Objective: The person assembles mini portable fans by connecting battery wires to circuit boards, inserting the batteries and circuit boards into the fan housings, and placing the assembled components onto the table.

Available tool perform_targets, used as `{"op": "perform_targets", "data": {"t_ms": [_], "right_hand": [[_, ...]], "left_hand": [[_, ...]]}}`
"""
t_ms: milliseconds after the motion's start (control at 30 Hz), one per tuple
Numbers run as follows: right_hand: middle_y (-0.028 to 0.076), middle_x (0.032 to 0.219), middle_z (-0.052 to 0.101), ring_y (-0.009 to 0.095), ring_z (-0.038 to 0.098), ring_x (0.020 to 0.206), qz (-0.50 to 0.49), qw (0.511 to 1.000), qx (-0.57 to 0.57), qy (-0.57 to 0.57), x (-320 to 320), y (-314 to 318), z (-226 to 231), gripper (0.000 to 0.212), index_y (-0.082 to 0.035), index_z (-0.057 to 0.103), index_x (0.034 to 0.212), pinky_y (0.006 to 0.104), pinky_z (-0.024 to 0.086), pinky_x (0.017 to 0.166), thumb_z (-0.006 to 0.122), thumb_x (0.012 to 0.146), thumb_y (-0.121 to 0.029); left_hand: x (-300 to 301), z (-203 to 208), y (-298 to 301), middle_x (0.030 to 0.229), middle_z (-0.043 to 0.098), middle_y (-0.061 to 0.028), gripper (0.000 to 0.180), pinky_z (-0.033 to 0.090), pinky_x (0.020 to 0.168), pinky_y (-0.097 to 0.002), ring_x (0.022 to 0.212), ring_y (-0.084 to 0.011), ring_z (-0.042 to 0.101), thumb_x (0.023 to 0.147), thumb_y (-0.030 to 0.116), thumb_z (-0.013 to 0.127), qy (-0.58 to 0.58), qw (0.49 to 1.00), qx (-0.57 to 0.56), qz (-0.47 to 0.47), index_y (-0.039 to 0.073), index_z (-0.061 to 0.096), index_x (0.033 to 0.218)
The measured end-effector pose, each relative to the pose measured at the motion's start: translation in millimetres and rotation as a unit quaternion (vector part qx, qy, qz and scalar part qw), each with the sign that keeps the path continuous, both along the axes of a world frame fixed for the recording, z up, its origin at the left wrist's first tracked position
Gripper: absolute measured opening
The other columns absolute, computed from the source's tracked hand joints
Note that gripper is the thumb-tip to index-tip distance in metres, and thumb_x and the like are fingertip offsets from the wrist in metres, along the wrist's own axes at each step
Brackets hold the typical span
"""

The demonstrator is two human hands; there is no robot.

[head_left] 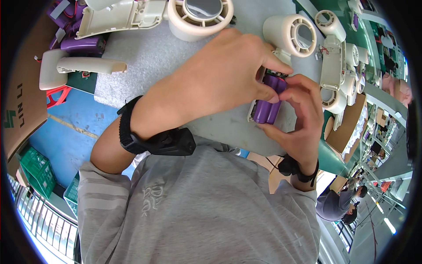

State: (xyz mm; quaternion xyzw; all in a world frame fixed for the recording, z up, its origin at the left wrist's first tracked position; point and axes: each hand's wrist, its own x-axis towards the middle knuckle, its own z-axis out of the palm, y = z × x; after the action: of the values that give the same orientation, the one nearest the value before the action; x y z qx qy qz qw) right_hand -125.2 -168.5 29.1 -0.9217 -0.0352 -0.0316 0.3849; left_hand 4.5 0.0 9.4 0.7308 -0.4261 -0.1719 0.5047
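Observation:
A purple two-cell battery pack (266, 110) sits in the handle of a cream plastic housing with a round, ribbed head (281, 34). From above, my left hand (241, 59) closes on the pack, its thumb lying on the purple wrap and its index finger near a small green circuit board (271, 74). My right hand (305, 110) curls round the pack from the right, thumb at the near end and fingertips at its side. Fingers cover part of the pack and handle.
Another cream housing with a round head (200, 20) lies at the far edge. Loose cream covers (90, 65) and purple battery packs (83, 45) are at the left, beside a cardboard box (26, 88). More housings (332, 66) stand at the right. Other people (338, 204) are farther right.

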Motion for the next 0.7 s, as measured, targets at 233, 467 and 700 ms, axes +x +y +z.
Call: {"op": "perform_targets", "data": {"t_ms": [233,467,700], "right_hand": [[0.013,0.111,0.047,0.024,0.054,0.096,0.008,0.999,0.043,-0.021,8,-1,-5,0.058,-0.009,0.048,0.097,0.0332,0.049,0.077,0.083,0.052,0.001],[0.012,0.112,0.044,0.022,0.051,0.100,-0.004,0.999,0.049,0.011,8,3,-2,0.063,-0.008,0.046,0.104,0.0343,0.047,0.083,0.081,0.053,0.005],[0.013,0.121,0.049,0.023,0.054,0.106,-0.038,0.999,-0.004,-0.002,-13,5,-1,0.067,-0.001,0.055,0.111,0.0376,0.047,0.091,0.090,0.055,-0.006]], "left_hand": [[3,0,3,0.104,0.070,-0.0136,0.048,0.053,0.066,-0.0284,0.072,-0.0187,0.068,0.063,0.007,0.082,0.033,0.999,0.009,-0.026,0.017,0.072,0.109],[1,-1,0,0.106,0.070,-0.0127,0.051,0.054,0.066,-0.0280,0.071,-0.0173,0.067,0.062,0.005,0.082,0.040,0.999,0.011,-0.006,0.018,0.072,0.110],[-2,-1,-1,0.109,0.070,-0.0116,0.050,0.053,0.065,-0.0252,0.069,-0.0140,0.065,0.061,0.004,0.082,0.071,0.997,0.035,0.002,0.016,0.073,0.109]]}}
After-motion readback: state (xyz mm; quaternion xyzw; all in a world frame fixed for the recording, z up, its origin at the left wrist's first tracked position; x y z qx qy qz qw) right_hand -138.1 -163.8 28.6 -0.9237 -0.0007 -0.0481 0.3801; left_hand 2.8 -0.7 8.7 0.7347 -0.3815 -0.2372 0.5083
